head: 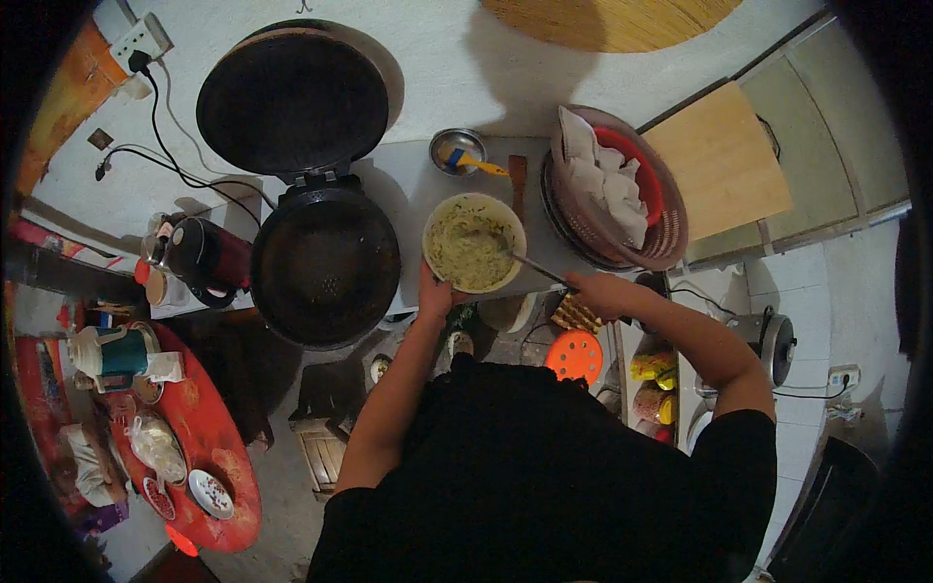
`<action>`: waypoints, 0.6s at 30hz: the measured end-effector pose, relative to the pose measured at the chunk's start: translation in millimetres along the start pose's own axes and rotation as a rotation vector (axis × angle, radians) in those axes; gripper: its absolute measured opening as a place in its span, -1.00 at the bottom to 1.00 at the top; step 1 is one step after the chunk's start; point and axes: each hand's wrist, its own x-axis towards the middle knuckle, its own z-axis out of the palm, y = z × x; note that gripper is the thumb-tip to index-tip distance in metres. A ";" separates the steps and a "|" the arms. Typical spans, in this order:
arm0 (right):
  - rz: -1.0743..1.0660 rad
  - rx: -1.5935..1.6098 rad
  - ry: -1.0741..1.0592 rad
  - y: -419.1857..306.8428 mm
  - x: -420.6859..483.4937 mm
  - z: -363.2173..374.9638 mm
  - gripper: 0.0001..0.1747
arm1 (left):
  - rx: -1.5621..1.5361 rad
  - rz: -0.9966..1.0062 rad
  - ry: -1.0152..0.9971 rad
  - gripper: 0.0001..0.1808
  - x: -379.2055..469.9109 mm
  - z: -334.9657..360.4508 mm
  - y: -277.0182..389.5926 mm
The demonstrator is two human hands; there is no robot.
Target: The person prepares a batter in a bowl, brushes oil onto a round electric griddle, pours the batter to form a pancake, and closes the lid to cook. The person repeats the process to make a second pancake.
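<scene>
My left hand (436, 293) grips the near left rim of a round, pale bowl (519, 251) that holds a yellowish-green batter (466, 251) with green flecks. In my right hand (601, 293) is the handle of a metal utensil (541, 270); its head is sunk in the batter and mostly hidden. Behind the bowl a small metal bowl (441, 162) holds a brush with a yellow handle (481, 166). Right of that brush lies a brown wooden spatula (517, 182). An electric griddle (326, 266) stands left of the bowl, its round black lid (291, 98) raised.
A perforated plastic basket (670, 233) with a red bowl (654, 178) and white cloth (619, 197) stands at the right. Left of the griddle are a dark red kettle (211, 259) and jars. Cords run to a wall socket strip (146, 40). A red table (219, 466) stands lower left.
</scene>
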 end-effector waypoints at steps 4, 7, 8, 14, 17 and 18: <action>0.015 0.423 -0.227 -0.5 -4.8 -6.2 -0.58 | -0.086 -0.083 0.014 -0.24 -20.7 20.4 31.5; -0.048 0.872 -0.435 25.5 19.6 11.4 -0.66 | -0.044 -0.014 -0.033 -0.22 -10.2 7.3 9.0; -0.077 1.002 -0.554 32.8 25.0 14.5 -0.66 | -0.015 0.040 -0.063 -0.21 -5.3 1.2 -2.9; -0.202 1.041 -0.388 27.8 10.6 34.3 -0.62 | -0.143 -0.186 -0.047 -0.14 -24.1 10.1 22.3; -0.129 0.807 -0.085 7.0 -19.2 26.0 -0.54 | -0.088 -0.120 -0.043 -0.14 -23.6 7.3 18.2; -0.079 0.713 0.013 6.4 -23.7 27.6 -0.50 | -0.097 -0.124 -0.049 -0.13 -23.6 8.6 19.0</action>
